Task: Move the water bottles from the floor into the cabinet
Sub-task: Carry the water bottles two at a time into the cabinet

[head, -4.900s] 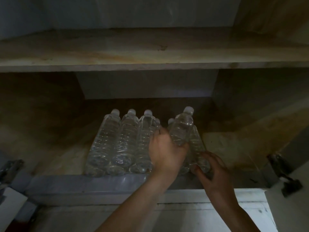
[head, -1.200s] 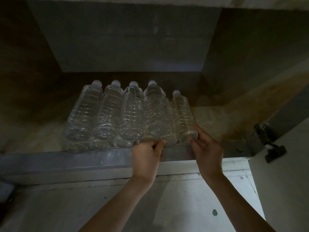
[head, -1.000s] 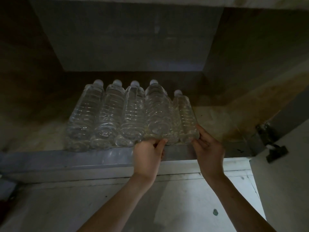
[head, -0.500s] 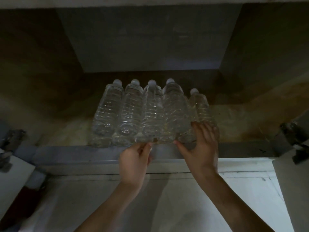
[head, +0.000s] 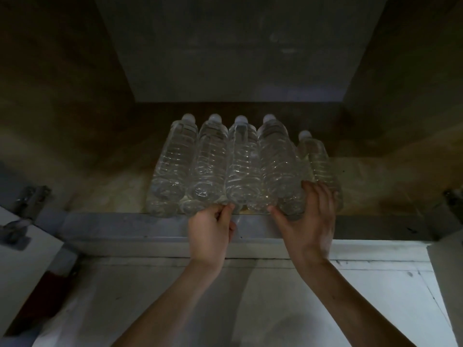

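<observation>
Clear water bottles (head: 226, 166) lie on their sides on the cabinet (head: 390, 71) floor, packed side by side with their white caps pointing toward the back wall and their bases toward the front edge. Four form an upper row, with more bases showing beneath them, and a fifth bottle (head: 317, 159) lies lower at the right end, set slightly nearer the front. The left hand (head: 210, 230) is just in front of the stack, below the middle bottles; its fingers are curled in, thumb and fingertips pinching at the bottom rim of a bottle base there. The right hand (head: 309, 221) is spread, fingers fanned and laid over the base ends of the right-hand bottles, the thumb reaching left under the fourth bottle (head: 275, 166), the fingertips resting against the fifth. Both forearms come up from the lower edge across the pale front ledge (head: 125, 229). A hinge (head: 27, 204) shows at the left edge, another hinge (head: 454, 196) at the right. The interior is dim.
</observation>
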Tool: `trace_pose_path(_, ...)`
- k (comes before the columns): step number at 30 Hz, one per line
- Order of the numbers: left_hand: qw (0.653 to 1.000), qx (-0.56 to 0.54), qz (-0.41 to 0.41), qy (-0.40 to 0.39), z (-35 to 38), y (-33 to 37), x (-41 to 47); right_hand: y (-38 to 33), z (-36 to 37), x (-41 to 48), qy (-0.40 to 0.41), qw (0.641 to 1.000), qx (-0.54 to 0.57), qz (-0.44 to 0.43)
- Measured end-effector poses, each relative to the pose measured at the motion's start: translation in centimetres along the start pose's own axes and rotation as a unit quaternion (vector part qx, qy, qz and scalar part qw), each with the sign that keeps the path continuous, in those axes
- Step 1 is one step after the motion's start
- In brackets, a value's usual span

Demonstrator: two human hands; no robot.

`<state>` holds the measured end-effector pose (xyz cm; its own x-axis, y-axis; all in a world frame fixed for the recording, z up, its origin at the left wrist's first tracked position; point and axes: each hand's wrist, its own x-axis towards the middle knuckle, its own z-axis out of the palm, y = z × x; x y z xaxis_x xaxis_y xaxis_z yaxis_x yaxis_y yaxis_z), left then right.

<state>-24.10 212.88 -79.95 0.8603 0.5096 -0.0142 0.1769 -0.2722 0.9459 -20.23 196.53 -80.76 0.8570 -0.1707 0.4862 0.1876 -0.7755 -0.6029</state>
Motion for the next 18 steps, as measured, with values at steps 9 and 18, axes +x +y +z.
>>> trace_pose_path(9,0.999,-0.031,0.010,0.000,-1.3,-0.3,-0.8,-0.7,-0.7,-0.1,-0.025,1.000,0.005,0.004)
trace_pose_path(18,0.997,-0.046,0.013,0.063,-5.4,-1.5,-1.4,-3.9,-1.0,-4.7,0.003,0.980,0.176,0.098)
